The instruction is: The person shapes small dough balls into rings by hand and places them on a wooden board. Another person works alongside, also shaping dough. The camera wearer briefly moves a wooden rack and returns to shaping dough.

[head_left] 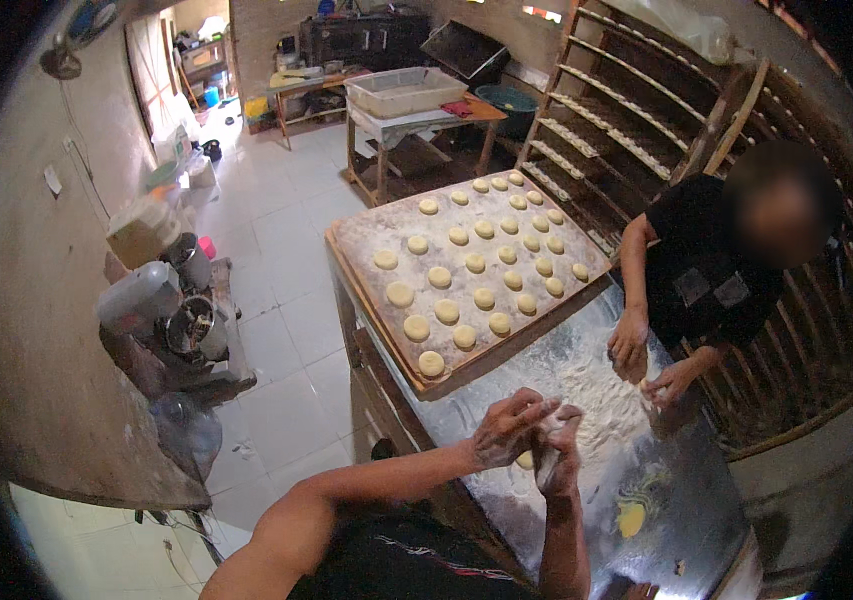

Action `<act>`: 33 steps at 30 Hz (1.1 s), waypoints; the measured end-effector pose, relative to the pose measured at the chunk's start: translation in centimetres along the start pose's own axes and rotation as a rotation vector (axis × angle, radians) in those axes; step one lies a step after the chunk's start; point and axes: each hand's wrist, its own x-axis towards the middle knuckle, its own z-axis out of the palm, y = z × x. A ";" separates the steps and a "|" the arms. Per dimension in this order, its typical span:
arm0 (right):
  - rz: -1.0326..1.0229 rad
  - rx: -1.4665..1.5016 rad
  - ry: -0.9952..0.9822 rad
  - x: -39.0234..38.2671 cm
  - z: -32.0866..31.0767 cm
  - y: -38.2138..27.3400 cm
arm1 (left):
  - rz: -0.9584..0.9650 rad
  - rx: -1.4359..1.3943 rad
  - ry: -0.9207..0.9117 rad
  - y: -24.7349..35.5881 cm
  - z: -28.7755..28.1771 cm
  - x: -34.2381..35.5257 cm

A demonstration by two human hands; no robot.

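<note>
My left hand [508, 430] and my right hand [558, 455] are close together above the floured metal tabletop [516, 510]. The fingers of both are curled and meet, dusted with flour. What they pinch, if anything, is hidden by the fingers. A pale yellow dough piece [525, 459] peeks out just below my left hand; I cannot tell whether it is held or lies on the table. Beyond my hands is a heap of white flour [601, 400]. A wooden board [371, 325] with rows of round, flattened dough pieces [446, 311] lies farther off.
Across the table a person in black [711, 270] works with both hands at the flour. A yellow smear [631, 518] marks the near tabletop. Slatted racks [636, 100] stand behind. A plastic tub [406, 92] rests on a far table; pots [196, 330] line the left wall.
</note>
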 end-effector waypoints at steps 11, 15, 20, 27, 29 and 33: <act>-0.066 -0.059 -0.058 2.8 1.9 0.5 | -0.218 -0.179 0.076 0.5 -3.0 2.2; -0.113 -0.105 -0.182 4.5 3.4 0.6 | 0.062 0.043 -0.007 -0.1 -4.5 3.8; -0.008 -0.110 -0.069 6.5 5.3 0.8 | -0.255 -0.209 0.071 -0.3 -6.6 6.0; -0.024 -0.043 -0.115 9.2 7.9 2.2 | -0.265 -0.140 0.095 -2.7 -9.7 7.8; -0.043 -0.034 -0.170 10.1 8.8 2.7 | 0.041 -0.115 0.079 -3.4 -10.6 8.4; -0.109 -0.005 -0.123 11.7 10.3 3.3 | -0.300 -0.114 0.116 -3.6 -12.6 9.7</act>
